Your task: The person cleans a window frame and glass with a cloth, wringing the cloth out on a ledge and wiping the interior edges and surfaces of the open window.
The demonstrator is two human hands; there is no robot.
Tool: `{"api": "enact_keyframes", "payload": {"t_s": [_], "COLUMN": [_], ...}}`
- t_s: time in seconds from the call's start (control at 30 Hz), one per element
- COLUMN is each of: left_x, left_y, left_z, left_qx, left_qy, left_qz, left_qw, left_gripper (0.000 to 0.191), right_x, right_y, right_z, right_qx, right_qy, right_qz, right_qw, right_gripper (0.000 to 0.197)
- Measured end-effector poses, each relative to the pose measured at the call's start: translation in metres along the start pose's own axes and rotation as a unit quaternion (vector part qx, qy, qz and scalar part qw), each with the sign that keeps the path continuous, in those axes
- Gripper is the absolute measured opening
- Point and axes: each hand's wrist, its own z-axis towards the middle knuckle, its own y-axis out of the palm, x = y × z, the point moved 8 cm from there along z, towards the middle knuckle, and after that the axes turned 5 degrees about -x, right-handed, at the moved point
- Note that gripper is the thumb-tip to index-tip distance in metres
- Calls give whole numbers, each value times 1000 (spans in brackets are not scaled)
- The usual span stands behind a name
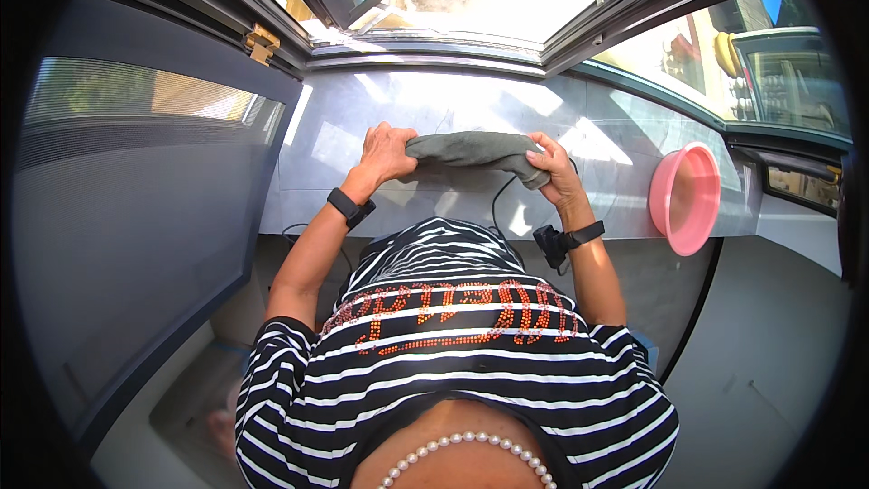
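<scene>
A grey-green cloth [468, 149] stretches lengthwise between my two hands, gathered into a thick, slightly twisted roll. My left hand [388, 153] grips its left end, knuckles up. At the other end, my right hand [557, 168] holds the cloth with the thumb on top, and a folded edge hangs below the fingers. The cloth is above a grey tiled window sill [421, 200]; whether it touches the tiles I cannot tell. Black straps with small devices circle both wrists.
A pink plastic basin [686, 200] stands tilted-looking at the sill's right end. Ahead, the window frame [428, 58] has an open sash. On my left is a screened window panel [149, 204] with a brass-coloured latch [261, 44]. A black cable [499, 200] runs down near my right hand.
</scene>
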Motion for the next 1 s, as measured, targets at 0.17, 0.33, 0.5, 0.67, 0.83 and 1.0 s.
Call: {"api": "enact_keyframes", "payload": {"t_s": [0.17,0.33,0.5,0.67,0.83,1.0], "left_x": [-16,-57,-102,-151,-182,-190], "left_y": [1,22,5,-6,-21,-68], "left_z": [-9,-5,-7,-8,-19,-15], "left_qx": [-153,-119,149,262,331,488], "left_qy": [31,-66,-82,-175,-260,-225], "left_qz": [-419,-421,-365,-353,-393,-366], "left_qw": [894,897,915,881,818,760], "left_gripper": [37,22,22,22,22,31], "right_x": [-5,26,40,18,13,37], "right_y": [-7,-16,-31,42,139,208], "right_z": [13,53,94,159,236,321], "right_qx": [32,80,250,166,22,-12], "right_qy": [-41,-47,-35,-186,-349,-367], "right_qz": [-189,-295,-307,-556,-564,-560], "right_qw": [981,951,918,793,748,743], "right_gripper": [39,39,39,15,11,16]}}
